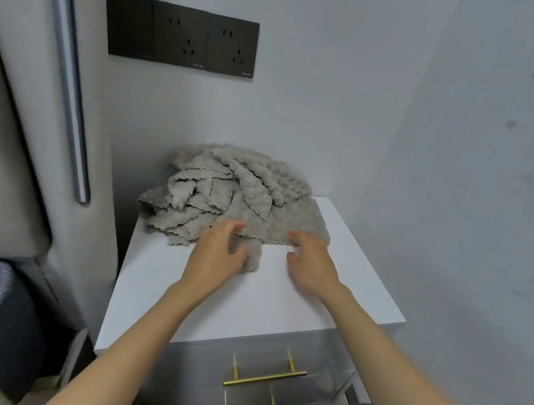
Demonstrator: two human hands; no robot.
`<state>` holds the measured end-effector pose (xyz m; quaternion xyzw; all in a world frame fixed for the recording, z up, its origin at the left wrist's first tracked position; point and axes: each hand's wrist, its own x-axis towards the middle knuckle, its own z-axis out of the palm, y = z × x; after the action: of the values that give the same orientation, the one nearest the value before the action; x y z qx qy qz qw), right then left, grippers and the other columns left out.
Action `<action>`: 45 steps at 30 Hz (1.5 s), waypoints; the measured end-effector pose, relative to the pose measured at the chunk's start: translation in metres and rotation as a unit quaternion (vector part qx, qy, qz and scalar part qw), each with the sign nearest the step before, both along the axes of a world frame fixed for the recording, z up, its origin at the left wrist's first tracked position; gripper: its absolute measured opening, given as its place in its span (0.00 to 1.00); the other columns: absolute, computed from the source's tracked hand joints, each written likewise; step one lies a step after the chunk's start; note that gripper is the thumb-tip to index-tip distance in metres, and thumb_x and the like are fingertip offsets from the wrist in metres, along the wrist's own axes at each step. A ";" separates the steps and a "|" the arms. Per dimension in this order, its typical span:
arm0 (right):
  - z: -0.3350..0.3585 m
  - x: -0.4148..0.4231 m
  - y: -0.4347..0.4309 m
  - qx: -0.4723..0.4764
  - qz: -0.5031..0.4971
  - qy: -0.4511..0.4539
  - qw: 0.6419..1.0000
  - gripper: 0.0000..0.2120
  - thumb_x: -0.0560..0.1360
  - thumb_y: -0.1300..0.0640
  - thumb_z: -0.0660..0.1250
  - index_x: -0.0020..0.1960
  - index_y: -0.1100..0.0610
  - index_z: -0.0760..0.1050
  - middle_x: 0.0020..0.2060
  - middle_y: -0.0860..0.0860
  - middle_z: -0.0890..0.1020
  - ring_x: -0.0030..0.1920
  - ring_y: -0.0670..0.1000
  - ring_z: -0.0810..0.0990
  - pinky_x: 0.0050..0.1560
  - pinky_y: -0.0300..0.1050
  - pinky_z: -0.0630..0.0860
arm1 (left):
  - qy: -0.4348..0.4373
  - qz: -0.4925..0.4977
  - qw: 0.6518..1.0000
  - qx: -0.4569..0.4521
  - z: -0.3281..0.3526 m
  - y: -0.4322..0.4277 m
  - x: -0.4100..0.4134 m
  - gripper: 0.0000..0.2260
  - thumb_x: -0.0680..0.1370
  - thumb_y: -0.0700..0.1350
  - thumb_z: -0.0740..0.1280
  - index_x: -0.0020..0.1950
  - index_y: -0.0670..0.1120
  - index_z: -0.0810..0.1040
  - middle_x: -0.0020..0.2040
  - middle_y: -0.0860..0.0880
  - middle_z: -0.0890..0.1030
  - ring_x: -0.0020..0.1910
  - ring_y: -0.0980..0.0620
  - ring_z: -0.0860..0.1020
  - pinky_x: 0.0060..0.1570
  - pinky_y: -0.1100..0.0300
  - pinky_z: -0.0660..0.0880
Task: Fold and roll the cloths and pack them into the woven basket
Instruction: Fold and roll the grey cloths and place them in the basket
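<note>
A heap of beige, wavy-edged cloths (225, 192) lies at the back of a white nightstand top (260, 305). One cloth (293, 227) is spread flatter at the front right of the heap, with a flap hanging toward me. My left hand (216, 257) reaches onto that flap with its fingers spread and lightly curled over the fabric. My right hand (311, 264) hovers at the cloth's near right edge with relaxed fingers, holding nothing. No woven basket is in view.
The nightstand stands in a corner against grey walls, with a black socket panel (179, 35) above it. Two drawers with gold handles (263, 378) face me. A padded headboard (9, 129) and a bed edge lie to the left.
</note>
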<state>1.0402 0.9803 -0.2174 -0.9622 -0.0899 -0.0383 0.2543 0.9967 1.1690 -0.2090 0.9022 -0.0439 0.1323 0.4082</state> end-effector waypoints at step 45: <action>0.004 0.008 -0.088 -0.008 -0.124 0.121 0.985 0.27 0.77 0.43 0.62 0.70 0.58 0.67 0.64 0.57 0.72 0.66 0.60 0.68 0.64 0.53 0.68 | 0.148 0.043 0.980 -0.128 0.005 -0.031 0.013 0.13 0.79 0.50 0.55 0.49 0.44 0.76 0.48 0.50 0.75 0.51 0.47 0.74 0.59 0.45 0.70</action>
<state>1.0486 0.8923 -0.2136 -0.9654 0.0613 0.0476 0.2489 1.0094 1.1378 -0.2036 0.8529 0.0730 0.0194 0.5166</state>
